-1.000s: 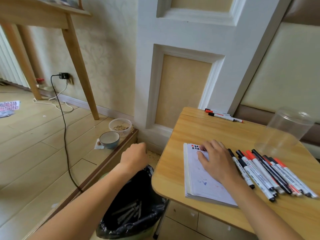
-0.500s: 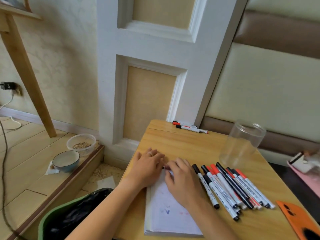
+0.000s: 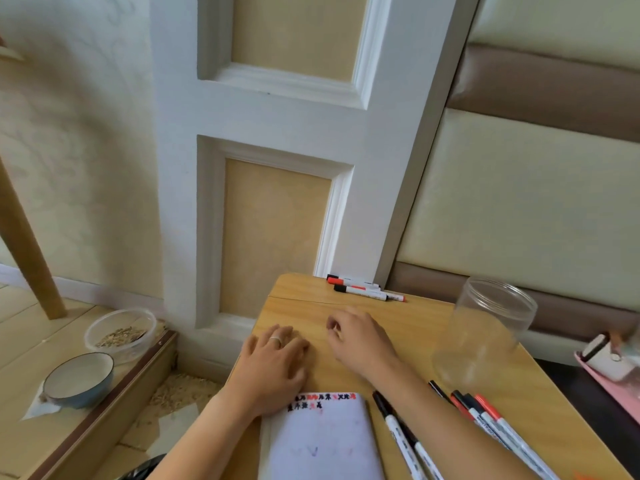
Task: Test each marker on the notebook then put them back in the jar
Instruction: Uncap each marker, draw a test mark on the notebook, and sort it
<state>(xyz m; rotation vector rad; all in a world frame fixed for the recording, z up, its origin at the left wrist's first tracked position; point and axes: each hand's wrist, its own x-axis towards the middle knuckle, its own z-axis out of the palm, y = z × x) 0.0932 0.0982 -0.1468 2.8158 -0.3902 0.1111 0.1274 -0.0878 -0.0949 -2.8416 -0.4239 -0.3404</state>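
Note:
A white notebook (image 3: 325,441) with red and black test marks along its top lies at the near edge of the wooden table (image 3: 408,317). My left hand (image 3: 273,365) rests flat on the table, touching the notebook's top left corner. My right hand (image 3: 363,341) hovers beyond the notebook with loosely curled fingers; I see nothing in it. Several red and black markers (image 3: 491,424) lie in a row right of the notebook, partly hidden by my right forearm. Three more markers (image 3: 363,289) lie at the table's far edge. The clear jar (image 3: 485,327) stands upright and empty on the right.
On the floor step to the left are a blue bowl (image 3: 78,381) and a clear tub of grain (image 3: 121,334). A wooden leg (image 3: 27,251) stands at far left. A pink and white item (image 3: 606,358) sits beyond the table's right edge. The wall panel is close behind the table.
My left hand came up from over the bin onto the table by the notebook. My right hand left the page and moved farther away. The view swung right.

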